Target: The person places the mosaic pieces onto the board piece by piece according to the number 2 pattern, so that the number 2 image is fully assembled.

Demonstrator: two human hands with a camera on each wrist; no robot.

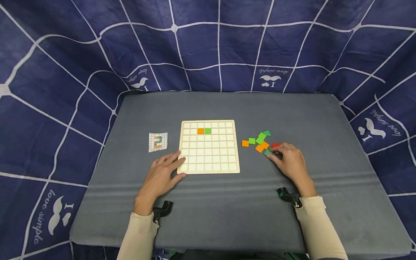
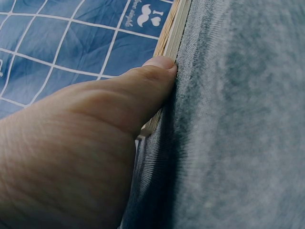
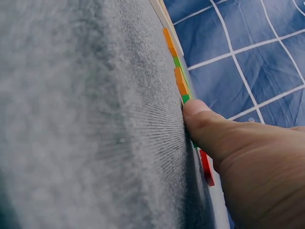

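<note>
A pale wooden grid board (image 1: 209,152) lies on the grey table, with an orange square tile (image 1: 200,131) and a light green square tile (image 1: 207,131) side by side in an upper row. My left hand (image 1: 159,178) rests at its lower left corner, fingers fairly straight over the edge. In the left wrist view the thumb (image 2: 159,64) presses the board's side. Right of the board, my right hand (image 1: 291,163) pinches a dark green tile (image 1: 268,152) between thumb and fingers, down at table level. A red tile (image 1: 275,144) lies by those fingers, partly covered.
Loose orange tiles (image 1: 245,143) and light green tiles (image 1: 251,141) lie in a cluster between board and right hand, with another dark green tile (image 1: 267,133) behind. A small printed pattern card (image 1: 158,142) lies left of the board. Blue checked cloth (image 1: 201,47) surrounds the table.
</note>
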